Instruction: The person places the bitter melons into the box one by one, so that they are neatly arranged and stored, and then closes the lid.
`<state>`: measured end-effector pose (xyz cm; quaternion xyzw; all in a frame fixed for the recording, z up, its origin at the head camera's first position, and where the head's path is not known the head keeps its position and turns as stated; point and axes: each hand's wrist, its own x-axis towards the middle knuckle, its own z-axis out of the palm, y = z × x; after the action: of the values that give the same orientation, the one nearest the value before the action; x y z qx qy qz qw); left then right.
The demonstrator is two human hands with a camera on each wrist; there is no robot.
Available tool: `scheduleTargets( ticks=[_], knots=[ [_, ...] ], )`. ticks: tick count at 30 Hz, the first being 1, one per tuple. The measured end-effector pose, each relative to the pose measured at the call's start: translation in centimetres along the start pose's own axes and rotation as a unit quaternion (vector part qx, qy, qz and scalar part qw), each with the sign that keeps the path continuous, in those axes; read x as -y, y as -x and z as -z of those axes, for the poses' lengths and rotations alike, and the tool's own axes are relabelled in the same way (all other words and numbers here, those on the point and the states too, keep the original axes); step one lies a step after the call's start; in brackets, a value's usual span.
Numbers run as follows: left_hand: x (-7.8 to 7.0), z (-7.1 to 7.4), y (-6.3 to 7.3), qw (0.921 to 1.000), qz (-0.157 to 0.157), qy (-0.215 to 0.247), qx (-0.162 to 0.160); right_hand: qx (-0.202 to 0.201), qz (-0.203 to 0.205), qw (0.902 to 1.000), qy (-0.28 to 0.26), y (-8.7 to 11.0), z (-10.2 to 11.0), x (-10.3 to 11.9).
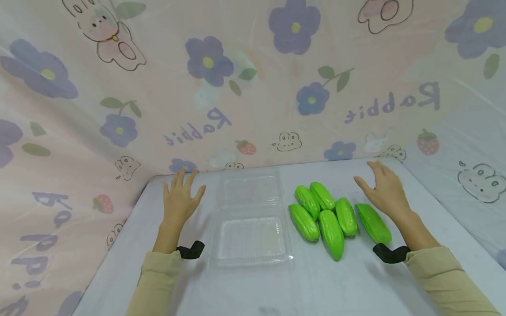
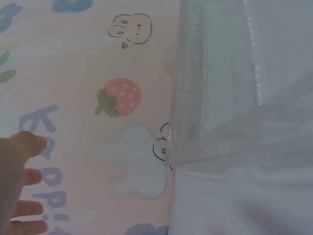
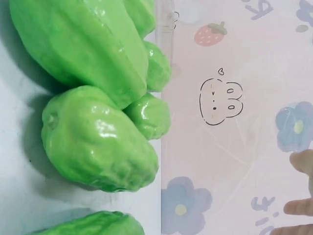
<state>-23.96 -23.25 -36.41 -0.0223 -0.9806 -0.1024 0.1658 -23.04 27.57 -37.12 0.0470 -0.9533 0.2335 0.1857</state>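
Observation:
My left hand (image 1: pixel 178 199) is held above the table, left of a clear plastic clamshell box (image 1: pixel 218 237), its fingers spread and holding nothing. The box lies unfolded, its lid side (image 1: pixel 221 193) toward the back. Right of it sit several bright green, ridged vegetables like bitter gourds (image 1: pixel 331 232), grouped closely. One more green gourd (image 1: pixel 373 223) lies a little apart at the right. Near that one hovers my right hand (image 1: pixel 384 188), fingers extended, with nothing in it. The right wrist view shows gourds (image 3: pixel 100 142) up close, with fingertips (image 3: pixel 301 206) at the edge.
A white-covered table (image 1: pixel 253 289) bears everything. Behind it and at both sides hangs a printed curtain (image 1: pixel 261 87) with flowers, rabbits and strawberries. Each wrist wears a black strap mount (image 1: pixel 191 250).

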Motion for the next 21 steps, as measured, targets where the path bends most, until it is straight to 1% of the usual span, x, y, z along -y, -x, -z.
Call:
scheduleTargets(
  ticks=[4,7,9,12,14,16,18,21],
  knots=[
    [-0.2,0.1,0.8,0.9992,-0.015,0.035,-0.015,0.039,-0.003,0.9988,-0.029,0.5,0.3,0.4],
    [-0.2,0.1,1.3,0.9963,-0.033,0.076,-0.025,0.059,-0.001,0.9977,-0.034,0.9,0.3,0.5],
    [-0.1,0.1,1.7,0.9926,-0.042,0.11,-0.03,0.063,0.005,0.9972,-0.04,1.2,0.3,0.7],
    [0.2,-0.3,2.1,0.9832,-0.057,0.171,-0.031,0.072,0.004,0.9964,-0.044,1.6,0.3,0.7],
    [0.5,-0.5,2.5,0.975,-0.064,0.212,-0.022,0.082,0.002,0.9955,-0.048,1.8,0.2,0.7],
    [0.7,-0.7,2.9,0.9671,-0.068,0.245,-0.003,0.092,-0.001,0.9944,-0.052,2.1,0.2,0.7],
    [0.8,-0.9,3.3,0.9601,-0.071,0.27,0.021,0.101,-0.001,0.9933,-0.056,2.4,0.1,0.5],
    [1.1,-1.3,3.7,0.9512,-0.062,0.297,0.059,0.106,0.001,0.9922,-0.065,2.8,0.0,0.3]
  ],
)
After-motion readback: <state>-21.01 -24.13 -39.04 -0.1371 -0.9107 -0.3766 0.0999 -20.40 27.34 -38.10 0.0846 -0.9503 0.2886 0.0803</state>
